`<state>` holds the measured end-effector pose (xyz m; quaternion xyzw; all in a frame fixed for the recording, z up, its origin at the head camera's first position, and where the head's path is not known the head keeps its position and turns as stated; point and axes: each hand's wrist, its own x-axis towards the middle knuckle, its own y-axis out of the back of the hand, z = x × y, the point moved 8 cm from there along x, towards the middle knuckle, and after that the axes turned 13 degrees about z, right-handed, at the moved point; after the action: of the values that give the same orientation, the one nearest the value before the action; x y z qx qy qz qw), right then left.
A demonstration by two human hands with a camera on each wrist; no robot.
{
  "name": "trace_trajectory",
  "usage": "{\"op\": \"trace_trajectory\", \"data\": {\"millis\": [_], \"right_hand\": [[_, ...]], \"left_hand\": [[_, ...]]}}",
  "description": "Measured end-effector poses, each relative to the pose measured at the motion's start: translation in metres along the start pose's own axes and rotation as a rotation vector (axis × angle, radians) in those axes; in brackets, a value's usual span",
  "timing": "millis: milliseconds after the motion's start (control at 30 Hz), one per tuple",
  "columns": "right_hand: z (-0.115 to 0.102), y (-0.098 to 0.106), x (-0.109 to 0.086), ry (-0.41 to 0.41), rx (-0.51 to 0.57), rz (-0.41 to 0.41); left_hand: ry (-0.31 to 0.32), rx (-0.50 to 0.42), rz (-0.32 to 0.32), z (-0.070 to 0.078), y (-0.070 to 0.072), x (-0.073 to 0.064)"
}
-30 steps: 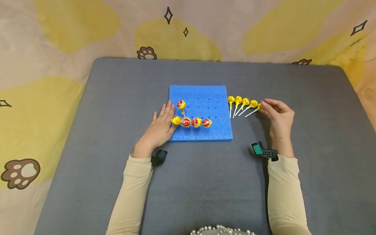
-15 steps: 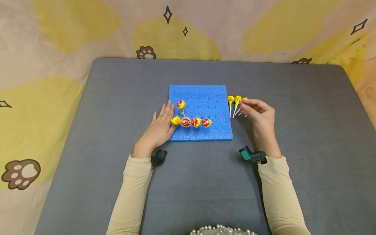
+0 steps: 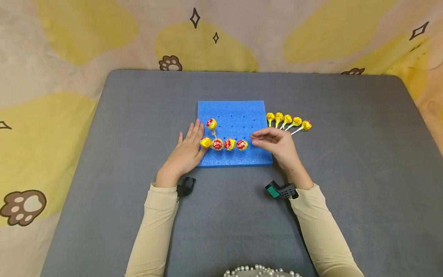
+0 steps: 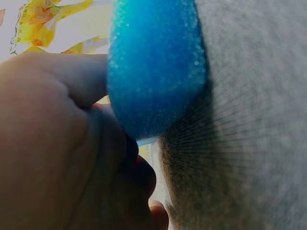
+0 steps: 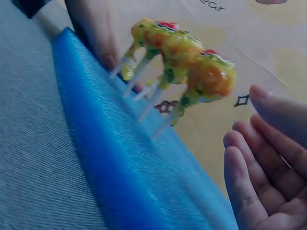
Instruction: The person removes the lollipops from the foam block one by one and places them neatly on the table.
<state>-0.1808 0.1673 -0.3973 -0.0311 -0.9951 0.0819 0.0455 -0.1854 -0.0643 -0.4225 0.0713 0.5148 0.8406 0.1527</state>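
A blue foam board point(image 3: 256, 156) with small holes lies on the grey table. Several lollipops stand in it by their sticks: a front row, including the rightmost one point(image 3: 242, 145), and one lollipop point(image 3: 211, 123) behind the row's left end. My left hand point(image 3: 185, 154) rests along the board's left edge, fingers stretched out; in the left wrist view its thumb touches the foam point(image 4: 156, 67). Over the board's right side, my right hand point(image 3: 277, 146) has loosely bent fingers point(image 5: 237, 167) and holds nothing. Its fingertips are close to the front row's rightmost lollipop point(image 5: 211, 79).
Several loose lollipops point(image 3: 295, 122) lie fanned out on the table point(image 3: 353, 161) beyond the right hand, which hides part of their sticks. A patterned cloth point(image 3: 270, 34) hangs behind the table's far edge.
My right hand has moved left from the loose lollipops to over the board's right side, empty. Those lollipops still lie in their fan. My left hand stays on the board's edge.
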Motion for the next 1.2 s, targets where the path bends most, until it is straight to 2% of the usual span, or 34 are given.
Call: {"op": "trace_trajectory", "data": {"millis": [233, 467, 700, 967, 1200], "right_hand": [[0.004, -0.016, -0.007, 0.008, 0.056, -0.085], [0.004, -0.022, -0.010, 0.099, -0.056, -0.105], [0.002, -0.026, -0.012, 0.143, -0.095, -0.130], [0.002, -0.026, -0.012, 0.147, -0.141, -0.116], [0.005, -0.021, -0.011, 0.112, -0.057, -0.066]], "left_hand": [[0.000, 0.007, -0.006, 0.000, 0.000, 0.001], [-0.001, 0.016, -0.010, 0.000, -0.001, 0.001], [-0.002, 0.019, -0.005, 0.000, 0.000, 0.001], [-0.005, 0.018, -0.001, 0.000, 0.000, 0.001], [-0.004, 0.009, 0.003, 0.000, 0.000, 0.001]]}}
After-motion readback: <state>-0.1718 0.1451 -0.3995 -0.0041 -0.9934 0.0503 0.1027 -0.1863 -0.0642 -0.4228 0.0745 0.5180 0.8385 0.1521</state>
